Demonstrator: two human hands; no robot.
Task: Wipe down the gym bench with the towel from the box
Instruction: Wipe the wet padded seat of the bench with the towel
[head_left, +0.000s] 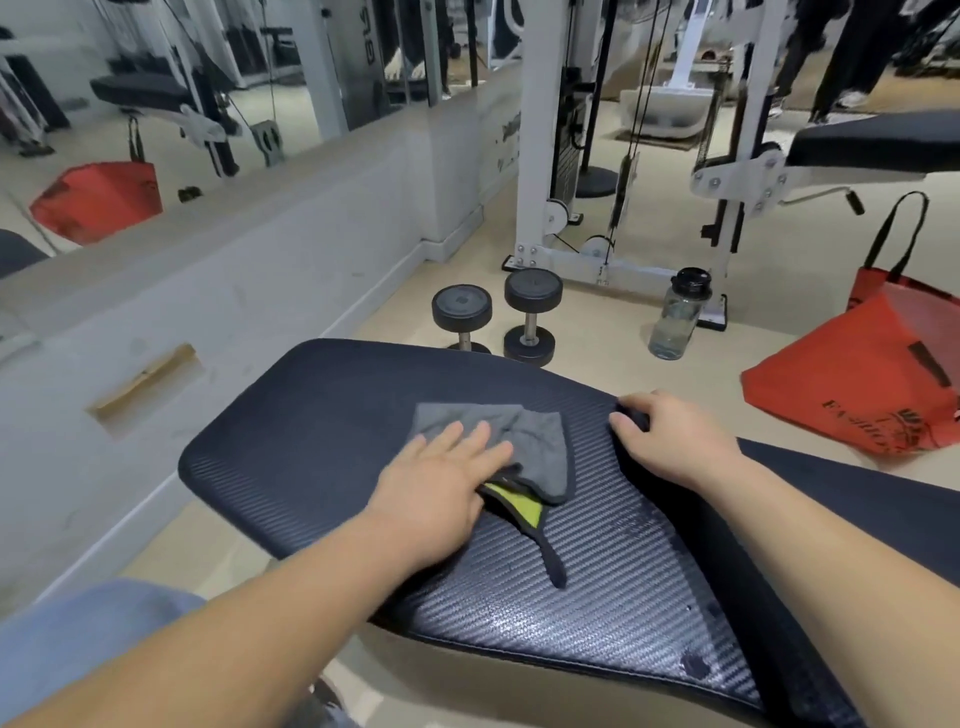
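On the bench (322, 431), near the middle of its dark ribbed pad, a grey towel (498, 441) is lying crumpled, with a yellow-green patch and a dark strap trailing toward the camera. The left hand (441, 483) is pressing flat on the towel's near left part, fingers (483, 434) spread open and lying on the cloth rather than gripping it; most of the towel is showing beyond and to the right of the fingertips. The right hand (670, 436) is resting on the pad's right edge, well apart from the towel, its fingers curling over the seam there without holding anything loose.

Beyond the bench's far end, two dumbbells (498, 317) are standing upright on the floor, side by side. A clear bottle (678, 317) with a black cap is standing to their right, just in front of a white cable machine (535, 156). A red bag (857, 384) is lying on the floor right of the bench. A mirror (171, 88) is running along the left wall above a low ledge. Nothing is lying between the hands and the towel.
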